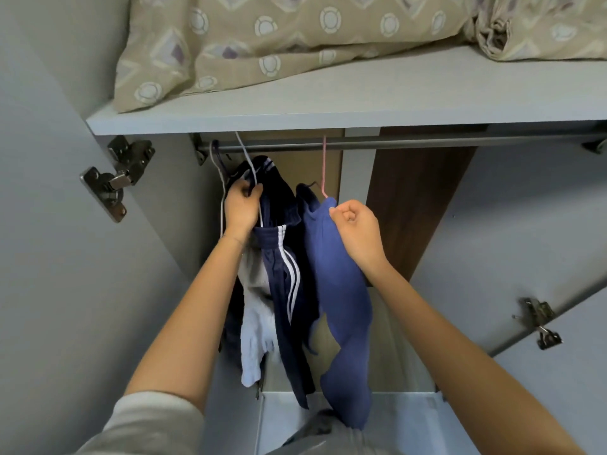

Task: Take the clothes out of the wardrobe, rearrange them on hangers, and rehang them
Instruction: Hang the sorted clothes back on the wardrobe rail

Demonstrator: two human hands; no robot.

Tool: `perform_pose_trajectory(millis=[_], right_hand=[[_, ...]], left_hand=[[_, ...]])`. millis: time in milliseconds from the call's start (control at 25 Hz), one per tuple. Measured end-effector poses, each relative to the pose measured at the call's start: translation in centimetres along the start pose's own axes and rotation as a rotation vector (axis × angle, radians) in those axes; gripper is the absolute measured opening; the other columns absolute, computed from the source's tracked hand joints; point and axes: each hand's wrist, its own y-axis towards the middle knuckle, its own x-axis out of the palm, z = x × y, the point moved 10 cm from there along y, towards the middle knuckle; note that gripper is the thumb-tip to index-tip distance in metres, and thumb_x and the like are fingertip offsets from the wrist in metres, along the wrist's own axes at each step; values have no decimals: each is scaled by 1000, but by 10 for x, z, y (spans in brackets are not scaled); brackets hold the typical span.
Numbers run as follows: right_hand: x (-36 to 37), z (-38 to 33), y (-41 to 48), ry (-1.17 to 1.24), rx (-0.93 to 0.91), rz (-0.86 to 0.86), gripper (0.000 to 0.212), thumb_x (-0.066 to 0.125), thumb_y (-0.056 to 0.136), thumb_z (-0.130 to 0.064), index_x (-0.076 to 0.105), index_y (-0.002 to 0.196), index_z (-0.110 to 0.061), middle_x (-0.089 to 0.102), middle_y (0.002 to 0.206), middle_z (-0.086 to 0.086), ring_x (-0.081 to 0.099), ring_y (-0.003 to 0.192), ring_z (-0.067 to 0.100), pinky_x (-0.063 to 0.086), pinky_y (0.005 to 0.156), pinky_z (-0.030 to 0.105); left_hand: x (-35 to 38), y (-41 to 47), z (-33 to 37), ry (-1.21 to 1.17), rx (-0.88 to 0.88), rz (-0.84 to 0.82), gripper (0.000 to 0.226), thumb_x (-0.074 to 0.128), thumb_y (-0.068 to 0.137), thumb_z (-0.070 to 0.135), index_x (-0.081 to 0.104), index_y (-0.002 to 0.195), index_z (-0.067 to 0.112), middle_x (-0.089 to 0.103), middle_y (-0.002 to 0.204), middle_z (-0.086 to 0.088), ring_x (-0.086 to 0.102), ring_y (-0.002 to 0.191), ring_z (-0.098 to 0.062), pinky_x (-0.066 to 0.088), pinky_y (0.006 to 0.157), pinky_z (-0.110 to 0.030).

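Observation:
A metal rail runs under the wardrobe shelf. A pink hanger hangs from it and carries a blue garment. My right hand pinches the top edge of that blue garment just below the hanger. To the left, my left hand grips the wires of white and dark hangers hooked on the rail. Navy trousers with white stripes and a pale blue garment hang from them.
A patterned beige duvet lies on the shelf above the rail. The open left door carries a metal hinge; the right door has another hinge. A grey ledge sits below the clothes.

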Motion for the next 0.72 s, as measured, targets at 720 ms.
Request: perform_pose_trajectory(millis=[720], right_hand=[[55,-19,5,-99,-133,-105,23,56,94,-13,54,78,3,40,56,-4,38,55,10,39,59,24]], left_hand=[[-22,-6,-33,391,-37,30,21,61,94,18,62,99,-2,66,95,-20,62,91,-34,38,68,-28]])
